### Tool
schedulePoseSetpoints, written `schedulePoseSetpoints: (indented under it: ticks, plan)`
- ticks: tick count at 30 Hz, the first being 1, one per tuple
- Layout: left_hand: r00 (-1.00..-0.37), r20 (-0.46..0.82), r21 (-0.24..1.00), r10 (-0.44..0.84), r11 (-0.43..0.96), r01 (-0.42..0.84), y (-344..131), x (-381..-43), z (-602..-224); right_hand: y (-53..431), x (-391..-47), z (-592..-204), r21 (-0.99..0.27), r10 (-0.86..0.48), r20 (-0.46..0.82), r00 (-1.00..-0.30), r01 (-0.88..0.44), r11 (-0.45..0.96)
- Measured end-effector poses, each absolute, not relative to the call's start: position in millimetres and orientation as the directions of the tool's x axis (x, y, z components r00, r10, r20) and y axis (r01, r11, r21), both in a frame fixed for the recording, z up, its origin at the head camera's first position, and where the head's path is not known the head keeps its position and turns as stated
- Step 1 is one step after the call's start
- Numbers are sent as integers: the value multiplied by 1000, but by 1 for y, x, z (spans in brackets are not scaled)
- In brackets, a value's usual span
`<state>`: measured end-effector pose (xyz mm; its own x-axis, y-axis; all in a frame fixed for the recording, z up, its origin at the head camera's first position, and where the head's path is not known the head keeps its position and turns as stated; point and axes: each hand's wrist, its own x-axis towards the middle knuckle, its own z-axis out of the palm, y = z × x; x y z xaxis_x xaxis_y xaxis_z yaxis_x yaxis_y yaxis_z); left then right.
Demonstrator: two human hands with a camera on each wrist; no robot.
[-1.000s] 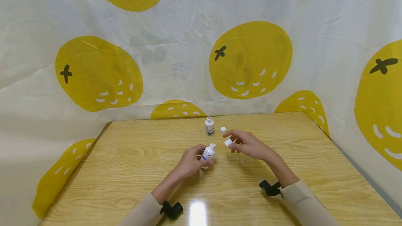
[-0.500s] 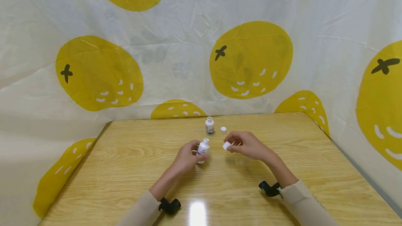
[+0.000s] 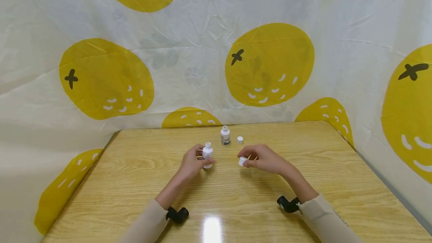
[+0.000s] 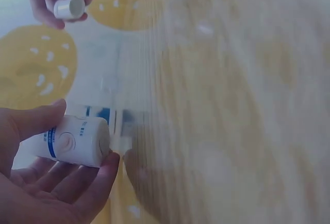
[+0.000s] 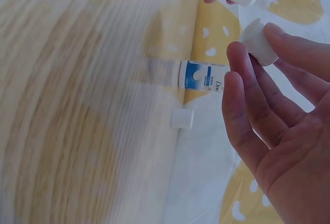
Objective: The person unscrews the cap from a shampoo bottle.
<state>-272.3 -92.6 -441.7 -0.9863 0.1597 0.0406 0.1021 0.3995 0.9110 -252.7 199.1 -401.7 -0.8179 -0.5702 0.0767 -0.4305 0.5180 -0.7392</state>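
Note:
My left hand (image 3: 193, 163) grips a small white bottle (image 3: 207, 153) around its body, thumb in front. The bottle stands upright, its threaded neck uncovered, just over the table. Between the thumb and fingers of my right hand (image 3: 264, 158) is a white screw cap (image 3: 242, 161). In the left wrist view the hollow of that cap (image 4: 71, 7) shows. A second white bottle (image 3: 225, 136), also uncapped, stands farther back with a blue label (image 5: 198, 75) visible in the right wrist view. Another white cap (image 3: 240, 140) sits on the table just right of it.
The wooden table (image 3: 135, 183) reaches back to a hanging white cloth (image 3: 192, 74) printed with yellow fruit. Black wrist cameras (image 3: 177, 216) are strapped at both sleeves. A bright light reflection lies near the table's front.
My left hand has carried its bottle left and slightly back, turning it from tilted to upright. My right hand's cap has moved slightly left and toward me. The rear bottle and cap stay put.

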Motion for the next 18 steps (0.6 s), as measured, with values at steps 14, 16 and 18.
schedulePoseSetpoints:
  ticks: [14,16,18]
  plan:
    - [-998,68,902,9,428,65,-131,-311,-446,198,-255,-410,-737,-590,71,-805,-440,512]
    - [-997,72,903,-4,426,63,-135,-317,-445,199,-256,-410,-736,-596,78,-799,-449,507]
    - [-997,77,901,-12,428,65,-139,-322,-444,199,-256,-410,-736,-596,78,-799,-450,506]
